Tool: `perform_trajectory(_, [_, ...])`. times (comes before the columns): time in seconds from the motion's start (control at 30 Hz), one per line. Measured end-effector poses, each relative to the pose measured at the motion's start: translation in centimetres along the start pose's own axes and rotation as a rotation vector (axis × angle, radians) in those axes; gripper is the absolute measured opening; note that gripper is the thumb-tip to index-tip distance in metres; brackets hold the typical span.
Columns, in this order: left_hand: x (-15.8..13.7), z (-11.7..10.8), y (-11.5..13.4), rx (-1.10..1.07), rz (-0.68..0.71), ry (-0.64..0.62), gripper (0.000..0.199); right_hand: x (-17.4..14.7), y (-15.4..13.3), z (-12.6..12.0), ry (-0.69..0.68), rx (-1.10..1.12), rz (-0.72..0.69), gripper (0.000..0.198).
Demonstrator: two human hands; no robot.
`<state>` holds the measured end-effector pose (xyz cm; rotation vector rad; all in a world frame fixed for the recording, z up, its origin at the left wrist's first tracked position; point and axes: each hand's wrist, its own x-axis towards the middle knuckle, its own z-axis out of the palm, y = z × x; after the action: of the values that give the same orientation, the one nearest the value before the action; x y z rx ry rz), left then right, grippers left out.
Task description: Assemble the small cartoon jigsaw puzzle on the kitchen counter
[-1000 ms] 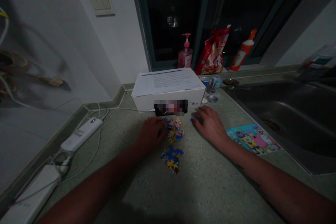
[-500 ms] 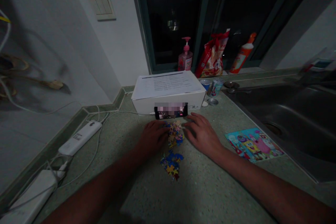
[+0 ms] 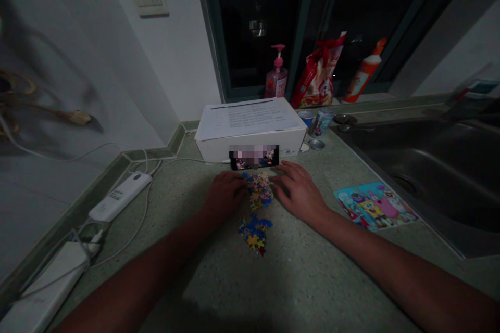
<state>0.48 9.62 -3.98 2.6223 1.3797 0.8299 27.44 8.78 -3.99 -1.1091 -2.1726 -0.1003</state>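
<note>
A heap of jigsaw puzzle pieces [image 3: 259,192] lies on the green speckled counter [image 3: 300,276], flanked by both hands. My left hand [image 3: 224,195] rests along its left edge, fingers stretched toward the pieces and thumb apart. On the other side, my right hand [image 3: 300,192] lies with fingers spread, its tips close to the heap's right edge. Neither hand shows a piece in its grip. Nearer to me is a smaller cluster of blue and yellow puzzle pieces [image 3: 255,234]. A colourful cartoon picture sheet [image 3: 373,207] lies flat to the right of my right forearm.
A phone [image 3: 254,158] leans against a white box [image 3: 250,125] behind the heap. Cans [image 3: 322,122] stand beside the box, and a steel sink [image 3: 429,166] is at right. A power bank [image 3: 121,196], a white device [image 3: 54,281] and cables lie left. Bottles and a bag line the windowsill.
The view has tilted slightly, so the whole scene sits a little higher or lower in frame. Both hands keep nearly the same place beside the heap, and the pieces look almost unchanged.
</note>
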Motion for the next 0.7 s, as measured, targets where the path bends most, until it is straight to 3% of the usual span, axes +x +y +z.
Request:
perform_trajectory(0.2, [0.1,-0.3,-0.1,-0.077,-0.075,0.022,0.017,0.2,-0.4,-0.1,0.026,0.047,-0.044,0.016])
perform_trajectory(0.43, [0.0,0.0,0.4,-0.389,-0.295,0.079,0.024,0.6,-2.1,0.5,0.057,0.130,-0.131,0.026])
perform_trajectory(0.7, [-0.4,0.0,2.0,-0.530,-0.297,0.056,0.022,0.9,-3.2,0.5,0.034,0.133,-0.126,0.029])
